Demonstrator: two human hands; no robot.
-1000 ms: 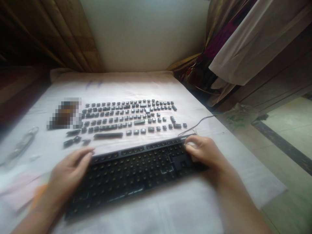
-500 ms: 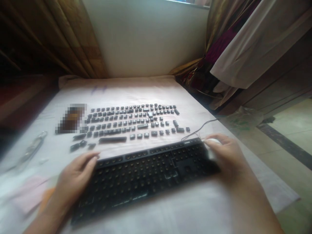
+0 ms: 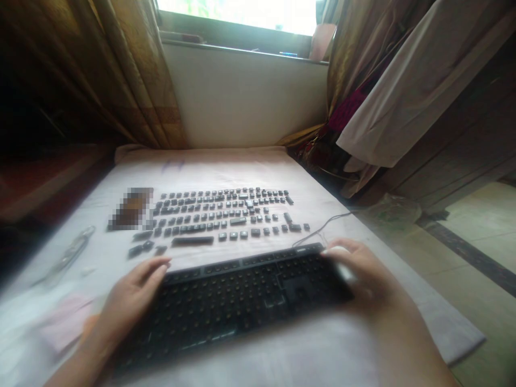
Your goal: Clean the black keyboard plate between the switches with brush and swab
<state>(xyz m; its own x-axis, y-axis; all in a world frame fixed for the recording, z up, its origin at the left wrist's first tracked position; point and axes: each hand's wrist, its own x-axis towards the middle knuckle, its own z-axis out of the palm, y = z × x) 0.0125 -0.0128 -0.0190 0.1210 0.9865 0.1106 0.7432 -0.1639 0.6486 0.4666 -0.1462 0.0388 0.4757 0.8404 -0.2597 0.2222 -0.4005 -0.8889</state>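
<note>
View tips up, window (image 3: 242, 16) now across top of frame. Right hand (image 3: 373, 274), lapping over black keyboard (image 3: 242, 301) a second ago, now out at right end, blurred; whitish thing (image 3: 344, 263) by fingers, grip can't be told. Left hand (image 3: 135, 293) at left end, thumb and fingers nearly together; hold unclear. Keyboard, lower middle of frame, capless; keycaps (image 3: 192, 241) unmoved on counter (image 3: 439, 328) beyond. Looks like repositioning only, nothing added.

- I see one left hand (image 3: 133, 293) and one right hand (image 3: 368, 277), so two.
- One black keyboard base (image 3: 237, 303) and one cable (image 3: 334, 217).
- One long space key (image 3: 192, 241).
- Small keycaps (image 3: 233, 236) are several dozens; I cannot count them exactly.
</note>
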